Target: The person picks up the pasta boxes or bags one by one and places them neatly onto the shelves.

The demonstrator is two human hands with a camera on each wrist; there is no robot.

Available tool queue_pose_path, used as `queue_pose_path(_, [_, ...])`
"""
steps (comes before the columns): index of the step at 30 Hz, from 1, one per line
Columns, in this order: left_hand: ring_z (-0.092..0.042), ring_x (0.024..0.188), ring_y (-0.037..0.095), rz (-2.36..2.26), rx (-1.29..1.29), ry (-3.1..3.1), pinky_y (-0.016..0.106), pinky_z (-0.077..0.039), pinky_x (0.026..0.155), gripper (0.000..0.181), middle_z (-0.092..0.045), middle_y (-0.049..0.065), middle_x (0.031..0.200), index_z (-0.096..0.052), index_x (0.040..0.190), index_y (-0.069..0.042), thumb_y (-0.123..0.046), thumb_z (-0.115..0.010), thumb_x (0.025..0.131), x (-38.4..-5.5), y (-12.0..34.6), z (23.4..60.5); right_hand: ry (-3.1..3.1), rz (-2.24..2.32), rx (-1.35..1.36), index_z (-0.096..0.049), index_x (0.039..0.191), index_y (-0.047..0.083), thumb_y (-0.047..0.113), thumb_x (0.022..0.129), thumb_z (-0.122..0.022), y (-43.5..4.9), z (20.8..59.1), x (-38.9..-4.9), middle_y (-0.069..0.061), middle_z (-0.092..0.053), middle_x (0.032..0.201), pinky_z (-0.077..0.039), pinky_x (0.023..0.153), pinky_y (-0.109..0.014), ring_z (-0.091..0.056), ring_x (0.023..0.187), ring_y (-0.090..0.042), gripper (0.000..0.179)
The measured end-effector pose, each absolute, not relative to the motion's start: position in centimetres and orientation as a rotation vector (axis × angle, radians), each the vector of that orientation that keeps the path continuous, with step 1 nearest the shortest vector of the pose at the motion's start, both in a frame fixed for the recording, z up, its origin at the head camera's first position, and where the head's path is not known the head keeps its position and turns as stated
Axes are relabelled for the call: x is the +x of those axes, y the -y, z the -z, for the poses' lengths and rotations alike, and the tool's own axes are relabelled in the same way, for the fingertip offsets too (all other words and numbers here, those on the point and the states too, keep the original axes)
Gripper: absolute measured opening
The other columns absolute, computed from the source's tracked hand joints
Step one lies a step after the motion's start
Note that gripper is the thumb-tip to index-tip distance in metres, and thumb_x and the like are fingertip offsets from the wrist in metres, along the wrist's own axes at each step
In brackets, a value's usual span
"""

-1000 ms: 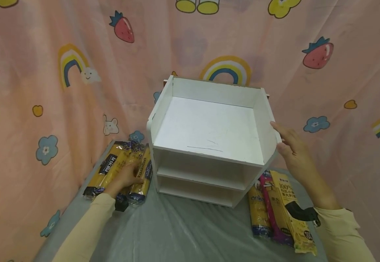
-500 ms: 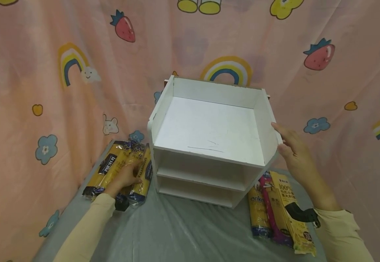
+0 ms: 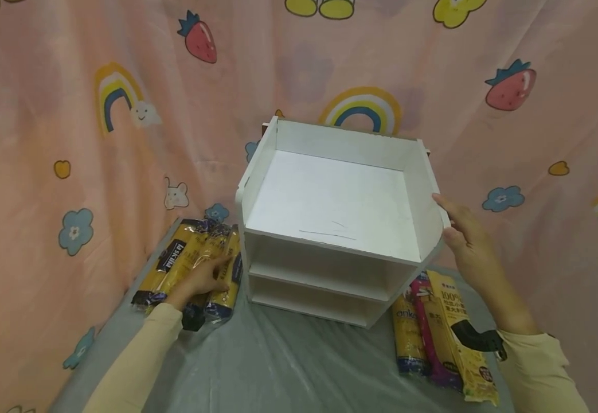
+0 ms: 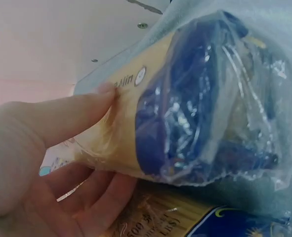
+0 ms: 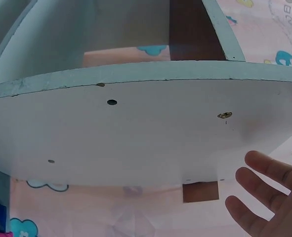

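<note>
In the head view my left hand pinches the rightmost yellow spaghetti pack of the left group, beside the white shelf unit. Up close in the left wrist view, the thumb presses one side of this spaghetti pack and the fingers curl under the other; its blue end and crinkled clear wrap face the camera. My right hand is at the right side panel of the white shelf unit, fingertips right at its upper edge. Its fingers look spread and relaxed beside the panel in the right wrist view.
More yellow spaghetti packs lie left of my left hand. Right of the unit lie a yellow pack, a pink-edged pack and a pale yellow pack. A grey cloth covers the table; a patterned pink curtain hangs behind.
The head view has shifted slightly. My left fingers reach a little further over the spaghetti pack, covering more of its lettering. The right hand stays at the shelf unit's side.
</note>
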State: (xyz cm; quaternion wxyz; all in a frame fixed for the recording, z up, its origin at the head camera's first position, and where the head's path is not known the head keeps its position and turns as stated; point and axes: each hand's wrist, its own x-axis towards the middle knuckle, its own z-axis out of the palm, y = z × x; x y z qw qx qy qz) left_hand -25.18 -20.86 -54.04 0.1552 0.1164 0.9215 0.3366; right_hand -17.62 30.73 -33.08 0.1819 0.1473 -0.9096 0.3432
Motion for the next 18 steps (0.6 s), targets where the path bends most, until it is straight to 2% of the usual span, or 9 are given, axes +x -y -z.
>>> queue_pose_path(4, [-0.061, 0.107, 0.034, -0.948, 0.284, -2.645, 0.051, -0.052, 0.093, 0.087, -0.056, 0.028, 0.137, -0.037, 0.153, -0.008, -0.018, -0.082, 0.079, -25.19, 20.55, 53.97, 2.569, -0.958, 0.424, -0.035, 0.154, 0.033, 0.023, 0.104, -0.046, -30.80, 33.07, -17.61, -0.020, -0.045, 0.147, -0.041, 0.089, -0.079, -0.049, 0.112, -0.022, 0.052])
queue_pose_path(9, [-0.061, 0.105, 0.030, -0.853, 0.264, -2.659, 0.050, -0.052, 0.092, 0.094, -0.058, 0.025, 0.137, -0.034, 0.154, -0.011, -0.021, -0.085, 0.076, -25.31, 20.06, 54.03, 2.576, -0.960, 0.417, -0.035, 0.154, 0.035, 0.022, 0.104, -0.047, -30.83, 32.93, -17.59, -0.018, -0.043, 0.150, -0.041, 0.091, -0.079, -0.042, 0.110, 0.005, 0.053])
queue_pose_path(10, [-0.062, 0.105, 0.030, -0.837, 0.275, -2.665, 0.049, -0.052, 0.092, 0.095, -0.058, 0.025, 0.136, -0.033, 0.154, -0.010, -0.021, -0.086, 0.076, -25.32, 20.01, 54.09, 2.578, -0.966, 0.414, -0.035, 0.153, 0.035, 0.022, 0.103, -0.048, -30.81, 32.92, -17.59, -0.018, -0.043, 0.151, -0.040, 0.091, -0.079, -0.041, 0.110, 0.007, 0.053])
queue_pose_path(12, [-0.062, 0.104, 0.031, -0.839, 0.283, -2.664, 0.048, -0.053, 0.091, 0.095, -0.057, 0.026, 0.137, -0.033, 0.154, -0.011, -0.020, -0.086, 0.076, -25.32, 19.95, 54.22, 2.578, -0.977, 0.415, -0.034, 0.153, 0.036, 0.021, 0.103, -0.048, -30.77, 32.90, -17.58, -0.018, -0.042, 0.151, -0.039, 0.092, -0.080, -0.046, 0.113, -0.001, 0.054])
queue_pose_path(16, [-0.061, 0.108, 0.034, -0.870, 0.323, -2.661, 0.050, -0.053, 0.092, 0.095, -0.050, 0.028, 0.144, -0.032, 0.154, -0.008, -0.018, -0.086, 0.076, -25.33, 20.02, 54.40, 2.581, -0.982, 0.419, -0.034, 0.153, 0.037, 0.021, 0.104, -0.047, -30.77, 32.92, -17.60, -0.019, -0.040, 0.153, -0.037, 0.092, -0.081, -0.050, 0.119, -0.037, 0.054])
queue_pose_path(18, [-0.061, 0.108, 0.034, -0.888, 0.319, -2.657, 0.050, -0.052, 0.093, 0.095, -0.049, 0.027, 0.145, -0.032, 0.154, -0.008, -0.018, -0.086, 0.076, -25.36, 20.07, 54.45, 2.579, -0.989, 0.423, -0.034, 0.153, 0.037, 0.022, 0.104, -0.046, -30.82, 32.96, -17.62, -0.020, -0.039, 0.153, -0.036, 0.092, -0.081, -0.048, 0.122, -0.048, 0.053])
